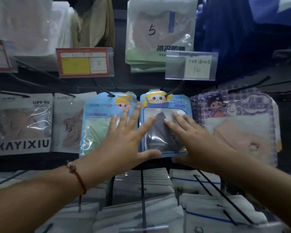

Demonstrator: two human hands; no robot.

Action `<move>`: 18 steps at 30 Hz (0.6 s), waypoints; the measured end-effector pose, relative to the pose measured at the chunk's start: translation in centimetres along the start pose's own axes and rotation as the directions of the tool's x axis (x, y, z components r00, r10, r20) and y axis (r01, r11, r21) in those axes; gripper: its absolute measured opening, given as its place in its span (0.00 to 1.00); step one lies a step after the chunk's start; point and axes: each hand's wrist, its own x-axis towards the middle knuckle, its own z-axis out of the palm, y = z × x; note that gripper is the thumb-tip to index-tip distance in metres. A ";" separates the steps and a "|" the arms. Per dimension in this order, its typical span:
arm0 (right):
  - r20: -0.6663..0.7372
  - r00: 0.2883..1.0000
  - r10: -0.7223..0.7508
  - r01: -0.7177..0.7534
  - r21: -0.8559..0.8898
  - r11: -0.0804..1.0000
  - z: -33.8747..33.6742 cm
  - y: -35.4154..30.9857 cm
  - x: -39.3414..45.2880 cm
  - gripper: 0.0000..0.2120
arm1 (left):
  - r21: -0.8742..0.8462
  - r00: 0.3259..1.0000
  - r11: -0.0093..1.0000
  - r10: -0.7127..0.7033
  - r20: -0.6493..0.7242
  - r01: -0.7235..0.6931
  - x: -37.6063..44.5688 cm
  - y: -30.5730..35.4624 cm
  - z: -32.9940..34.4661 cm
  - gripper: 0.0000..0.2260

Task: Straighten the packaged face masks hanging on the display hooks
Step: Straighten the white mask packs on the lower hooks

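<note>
Hooked display rack fills the frame — centre, left hand (124, 142) and right hand (194, 140), fingers spread flat, press the blue mask pack (165, 105); light, slippery film, best steadied by its edges.

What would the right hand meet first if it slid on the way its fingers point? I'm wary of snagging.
The right hand points up-left along the blue pack; it would likely meet that pack's hook first, though depth is unclear.
</note>
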 end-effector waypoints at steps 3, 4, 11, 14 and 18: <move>-0.080 0.995 0.058 -0.048 0.128 0.991 -0.8 -1.3 0.2 0.43 | 0.051 0.984 0.983 -0.177 -0.030 0.179 -1.4 -1.6 -1.3 0.36; -0.106 0.992 0.072 -0.057 0.139 0.989 -0.7 -2.0 0.3 0.42 | 0.100 0.974 0.969 -0.226 -0.021 0.227 -1.8 -2.2 -1.5 0.35; -0.116 0.980 0.162 -0.154 0.070 0.986 1.1 -5.3 1.9 0.41 | 0.060 0.949 0.954 -0.298 0.101 0.294 -2.0 -4.8 -0.6 0.37; -0.125 0.972 0.201 -0.193 0.069 0.979 1.0 -6.0 2.0 0.41 | 0.054 0.956 0.962 -0.273 0.104 0.269 -1.9 -5.1 -0.4 0.36; -0.124 0.968 0.217 -0.207 0.088 0.974 0.7 -6.5 1.6 0.40 | 0.040 0.960 0.965 -0.262 0.100 0.259 -2.3 -5.5 -0.7 0.36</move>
